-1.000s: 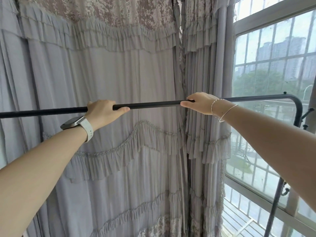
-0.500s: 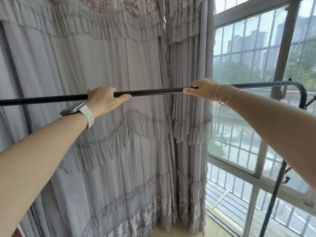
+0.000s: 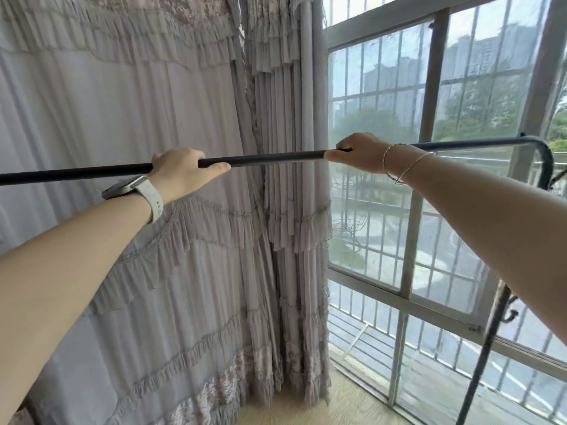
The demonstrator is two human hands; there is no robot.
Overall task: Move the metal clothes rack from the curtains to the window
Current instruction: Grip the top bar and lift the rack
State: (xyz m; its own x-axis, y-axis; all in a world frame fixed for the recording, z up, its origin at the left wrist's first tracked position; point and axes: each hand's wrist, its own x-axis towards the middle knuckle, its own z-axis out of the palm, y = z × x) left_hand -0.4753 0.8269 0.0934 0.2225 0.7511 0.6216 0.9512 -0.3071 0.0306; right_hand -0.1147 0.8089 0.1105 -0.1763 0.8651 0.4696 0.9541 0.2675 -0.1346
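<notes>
Hands first: your left hand [image 3: 181, 173] is curled over the rack [image 3: 276, 157], thumb lying under its black top bar, a watch [image 3: 135, 191] on that wrist. Your right hand [image 3: 359, 151] is closed on the same bar further toward 3 o'clock, two bangles [image 3: 402, 167] on its wrist. The bar runs level across your view from 9 to 3 o'clock, bending down at its right end into an upright beside the window [image 3: 429, 118]. Its left stretch crosses in front of the curtains [image 3: 122, 118]; its right stretch crosses the glass. Floor [image 3: 306, 409] shows at 6 o'clock.
</notes>
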